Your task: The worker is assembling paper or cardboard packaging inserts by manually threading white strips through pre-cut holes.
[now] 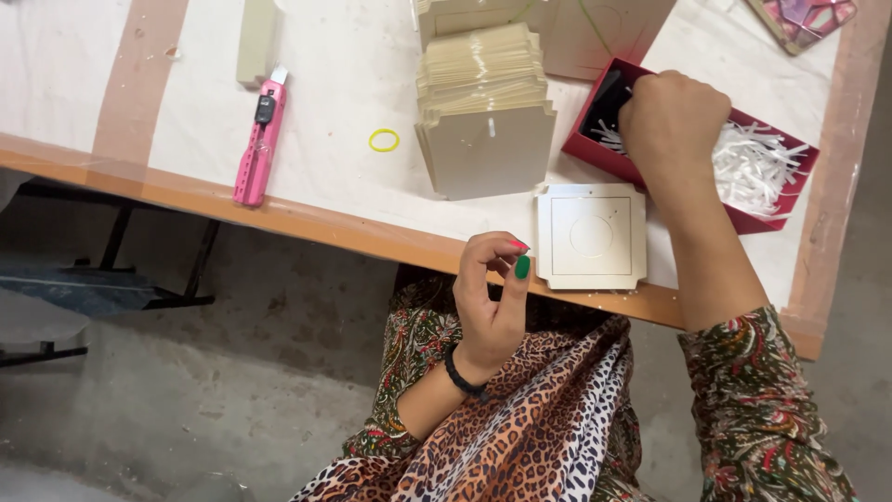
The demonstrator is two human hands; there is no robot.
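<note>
Head view, table edge first: orange-brown table [307, 223] rim slanting from 9 o'clock down toward 4 o'clock, bare floor below at 7 o'clock, open room there. Single flat cream card [591, 235] with a faint pressed circle, lying just inside the rim near centre, one corner almost at the edge. Right hand [671, 121] at 1 o'clock, curled into a fist, reaching into a red tray [595, 149] of white plastic strips [754, 167]; whether anything is pinched inside, cannot tell, fingers hidden by the knuckles. Left hand [494, 297] off the table below the rim, just left of the card, fingers drawn narrow with thumb and fingertips nearly meeting, seemingly holding nothing; too small to confirm. One stack of cream cards [483, 102] at 12 o'clock, top cut off by the frame; count within the stack unreadable. One pink utility knife [258, 139] at 10 o'clock, well apart from both hands. One yellow rubber band [384, 140] between knife and stack. Free tabletop between knife and rim.
</note>
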